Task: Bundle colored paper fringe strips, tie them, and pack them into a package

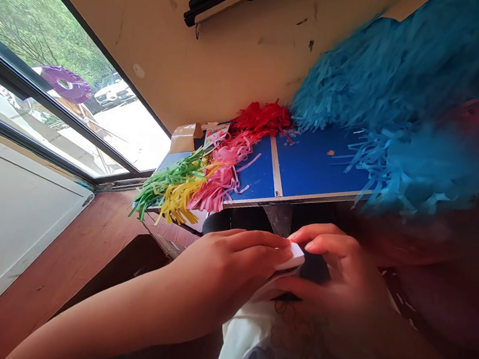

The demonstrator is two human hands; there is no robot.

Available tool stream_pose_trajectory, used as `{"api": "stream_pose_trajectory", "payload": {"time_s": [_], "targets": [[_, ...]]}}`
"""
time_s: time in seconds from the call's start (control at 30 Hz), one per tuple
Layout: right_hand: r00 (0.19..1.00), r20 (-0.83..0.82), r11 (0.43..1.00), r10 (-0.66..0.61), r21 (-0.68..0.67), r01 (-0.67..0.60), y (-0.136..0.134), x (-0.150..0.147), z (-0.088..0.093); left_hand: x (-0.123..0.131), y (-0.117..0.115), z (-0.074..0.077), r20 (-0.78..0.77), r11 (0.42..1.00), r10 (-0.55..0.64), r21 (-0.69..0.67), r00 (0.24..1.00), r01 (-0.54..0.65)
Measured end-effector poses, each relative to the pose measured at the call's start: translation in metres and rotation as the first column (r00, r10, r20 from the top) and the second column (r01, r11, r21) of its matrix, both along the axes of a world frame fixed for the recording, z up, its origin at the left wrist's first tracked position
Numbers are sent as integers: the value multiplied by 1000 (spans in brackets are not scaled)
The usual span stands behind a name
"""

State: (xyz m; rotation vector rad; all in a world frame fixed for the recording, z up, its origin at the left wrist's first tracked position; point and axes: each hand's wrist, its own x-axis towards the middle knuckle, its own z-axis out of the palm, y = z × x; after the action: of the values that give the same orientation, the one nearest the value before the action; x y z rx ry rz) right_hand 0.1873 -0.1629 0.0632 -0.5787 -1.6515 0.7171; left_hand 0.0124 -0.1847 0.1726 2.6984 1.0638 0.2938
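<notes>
A small white block-like piece with a flat, straight-edged end is held in front of my body. My left hand is closed over it, fingers on top and covering most of it. My right hand curls around its far end from the other side. The right forefinger touches the upper edge, and the thumb passes underneath, blurred. A dark gap shows between the right fingers and the palm. The kind of piece cannot be made out because the hands hide it.
A blue table stands ahead, against the wall. On it lie green, yellow, pink and red paper fringes. A large blue fringe pile is at right. A brown cardboard piece lies near the window.
</notes>
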Motion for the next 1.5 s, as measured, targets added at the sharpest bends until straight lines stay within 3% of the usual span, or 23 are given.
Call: {"api": "stream_pose_trajectory", "payload": {"time_s": [0.37,0.6,0.73,0.87,1.07,1.13,1.3,1.4,1.5], "targets": [[995,65,995,-74,72,69,1,-2,3,1,-4,0,-207,982,-3,184,978,42],[979,166,986,-115,142,92,-1,1,5,-3,-1,-2,-106,987,-17,160,994,34],[953,254,971,-163,213,109,1,14,5,-3,-6,-1,-69,987,43,155,997,-32],[949,279,966,-143,246,73,1,26,5,1,-11,1,-64,988,15,153,998,-5],[960,277,999,-39,15,36,-10,16,8,3,-13,-2,-31,983,31,181,999,-25],[966,248,996,-72,-29,82,-14,6,8,4,-13,-2,-19,984,49,171,999,-45],[966,199,986,-167,20,166,-16,-8,10,4,-13,2,-174,978,18,208,985,19],[972,185,989,-142,54,135,-16,-8,9,4,-13,5,-267,981,-24,178,963,73],[992,95,996,-82,-10,83,-17,-12,1,5,-12,6,-224,991,-25,121,974,53]]}}
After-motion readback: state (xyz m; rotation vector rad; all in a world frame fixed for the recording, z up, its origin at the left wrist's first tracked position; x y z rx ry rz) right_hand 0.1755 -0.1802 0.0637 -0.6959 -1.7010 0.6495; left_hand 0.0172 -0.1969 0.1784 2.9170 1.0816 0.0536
